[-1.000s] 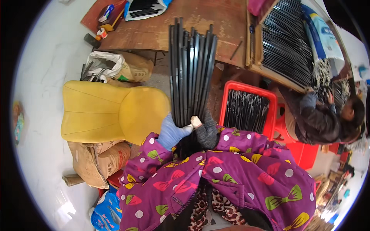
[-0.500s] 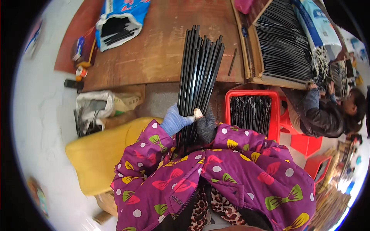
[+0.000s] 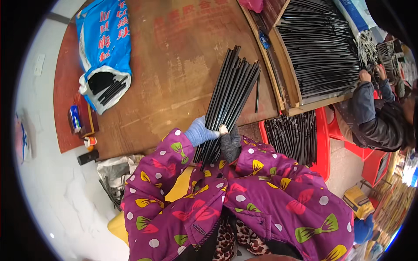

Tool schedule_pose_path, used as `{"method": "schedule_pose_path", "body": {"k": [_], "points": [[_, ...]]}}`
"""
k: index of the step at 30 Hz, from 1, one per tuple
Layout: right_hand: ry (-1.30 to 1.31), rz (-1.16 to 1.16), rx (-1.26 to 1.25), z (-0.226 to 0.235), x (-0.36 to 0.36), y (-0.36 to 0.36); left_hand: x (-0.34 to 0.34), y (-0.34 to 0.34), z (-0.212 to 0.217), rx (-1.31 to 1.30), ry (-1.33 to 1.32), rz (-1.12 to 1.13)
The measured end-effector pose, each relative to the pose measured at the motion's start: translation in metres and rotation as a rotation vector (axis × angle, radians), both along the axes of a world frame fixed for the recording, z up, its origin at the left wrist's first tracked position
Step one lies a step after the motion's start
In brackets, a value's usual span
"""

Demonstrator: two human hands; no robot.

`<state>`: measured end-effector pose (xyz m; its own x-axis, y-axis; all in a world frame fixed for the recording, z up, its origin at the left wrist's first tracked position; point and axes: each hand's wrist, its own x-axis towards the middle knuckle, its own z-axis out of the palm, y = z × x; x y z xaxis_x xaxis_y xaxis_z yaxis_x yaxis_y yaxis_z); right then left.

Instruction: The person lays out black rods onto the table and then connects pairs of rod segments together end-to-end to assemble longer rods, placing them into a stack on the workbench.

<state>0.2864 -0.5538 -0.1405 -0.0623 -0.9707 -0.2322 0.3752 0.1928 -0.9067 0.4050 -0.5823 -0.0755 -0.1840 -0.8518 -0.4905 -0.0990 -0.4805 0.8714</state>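
Observation:
A bundle of thin black rods (image 3: 230, 93) stands out in front of my chest, its far end fanned and leaning to the right over the table. My left hand (image 3: 200, 132), in a blue-grey glove, is wrapped round the bundle's lower left side. From the right, my right hand (image 3: 230, 143), in a dark grey glove with a pale thumb tip showing, grips the same bundle. Both thumbs nearly meet on the front of the rods. The fingers behind the bundle are hidden. One loose black rod (image 3: 257, 96) lies on the table just right of the bundle.
The brown wooden table (image 3: 174, 87) bears a blue bag (image 3: 104, 48) of black rods. At right are a wooden tray (image 3: 297, 93) of rods and a red crate (image 3: 322, 150) of more rods. Another person (image 3: 370, 113) works beyond them. A yellow cushion (image 3: 178, 187) sits at left.
The view has shifted, and the table's near edge now sits closer to my body. The bundle leans further right and its far end is over the tabletop. Both hands keep their hold.

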Motion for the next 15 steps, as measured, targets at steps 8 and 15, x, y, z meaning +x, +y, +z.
{"method": "schedule_pose_path", "body": {"k": [8, 15], "points": [[0.072, -0.054, -0.002, -0.014, 0.040, -0.067, 0.054, -0.091, -0.073, -0.119, -0.147, -0.301], [0.274, -0.091, -0.018, -0.054, 0.077, -0.113, 0.093, -0.159, -0.073, 0.072, -0.281, -0.429]]}}
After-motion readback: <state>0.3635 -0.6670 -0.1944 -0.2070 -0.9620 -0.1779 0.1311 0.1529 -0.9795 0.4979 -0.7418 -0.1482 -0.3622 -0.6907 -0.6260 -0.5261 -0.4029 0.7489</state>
